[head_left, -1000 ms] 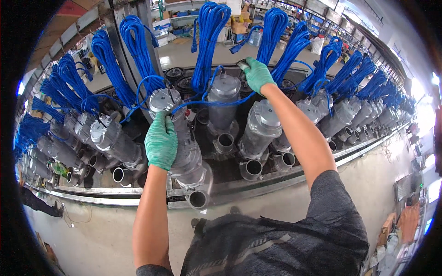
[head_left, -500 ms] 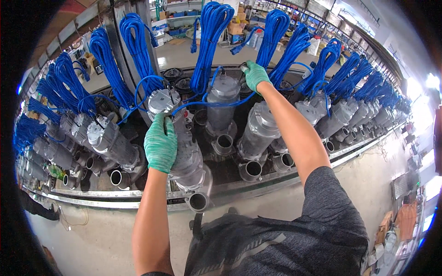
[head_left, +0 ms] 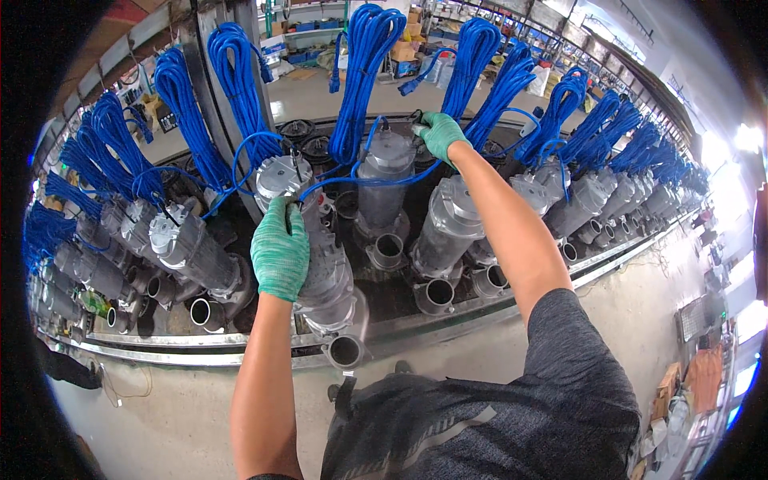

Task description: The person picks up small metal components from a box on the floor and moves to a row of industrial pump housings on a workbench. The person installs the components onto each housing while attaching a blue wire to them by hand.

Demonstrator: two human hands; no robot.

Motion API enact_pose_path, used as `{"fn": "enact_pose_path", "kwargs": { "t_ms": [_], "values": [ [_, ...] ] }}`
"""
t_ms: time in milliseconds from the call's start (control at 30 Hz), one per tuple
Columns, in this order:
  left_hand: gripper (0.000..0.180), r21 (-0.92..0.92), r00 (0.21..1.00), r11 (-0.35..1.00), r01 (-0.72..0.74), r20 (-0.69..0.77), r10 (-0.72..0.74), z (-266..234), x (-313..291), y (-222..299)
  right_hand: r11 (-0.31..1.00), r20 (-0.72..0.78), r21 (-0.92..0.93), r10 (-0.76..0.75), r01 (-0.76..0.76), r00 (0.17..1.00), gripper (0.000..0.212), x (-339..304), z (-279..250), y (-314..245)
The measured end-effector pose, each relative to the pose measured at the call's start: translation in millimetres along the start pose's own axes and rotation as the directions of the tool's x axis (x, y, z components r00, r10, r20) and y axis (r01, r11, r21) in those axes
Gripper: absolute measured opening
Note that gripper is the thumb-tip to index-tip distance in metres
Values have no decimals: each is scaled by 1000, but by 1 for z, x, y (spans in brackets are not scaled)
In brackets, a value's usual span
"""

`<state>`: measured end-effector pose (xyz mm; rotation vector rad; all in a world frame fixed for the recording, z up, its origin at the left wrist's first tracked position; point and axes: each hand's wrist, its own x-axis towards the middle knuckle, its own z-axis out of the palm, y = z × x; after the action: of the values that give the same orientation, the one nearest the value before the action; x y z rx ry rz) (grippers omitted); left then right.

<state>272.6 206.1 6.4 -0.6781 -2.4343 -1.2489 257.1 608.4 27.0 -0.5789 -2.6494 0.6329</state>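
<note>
Close in: left hand (head_left: 280,250), green-gloved, fingers wrapping flat around upper body of nearest grey pump (head_left: 320,264), steadying it. Pump leaning, long axis running from outlet near tray edge (head_left: 240,342) up and away toward cap. Further out: right hand (head_left: 438,133), arm fully stretching, fingers curling closed on blue cable (head_left: 364,181) beside second pump (head_left: 386,180). Cable sagging leftward from right fingers back to nearest pump's cap. Left hand nearer pump body; right nearer cable's far end.
</note>
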Motion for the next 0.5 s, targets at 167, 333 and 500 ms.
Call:
{"fn": "enact_pose_path", "kwargs": {
  "t_ms": [167,333,500],
  "values": [
    [24,-5,1000,1000,14,0,-14,-1,0,-2,997,-85,31,70,-68,994,41,-12,3,-19],
    [25,-1,1000,1000,18,0,-18,0,0,-2,958,-69,245,169,-148,983,46,-15,7,-15],
    [25,2,999,999,32,18,-32,1,1,-2,856,36,487,179,-174,983,46,-4,20,11]
  ]
}}
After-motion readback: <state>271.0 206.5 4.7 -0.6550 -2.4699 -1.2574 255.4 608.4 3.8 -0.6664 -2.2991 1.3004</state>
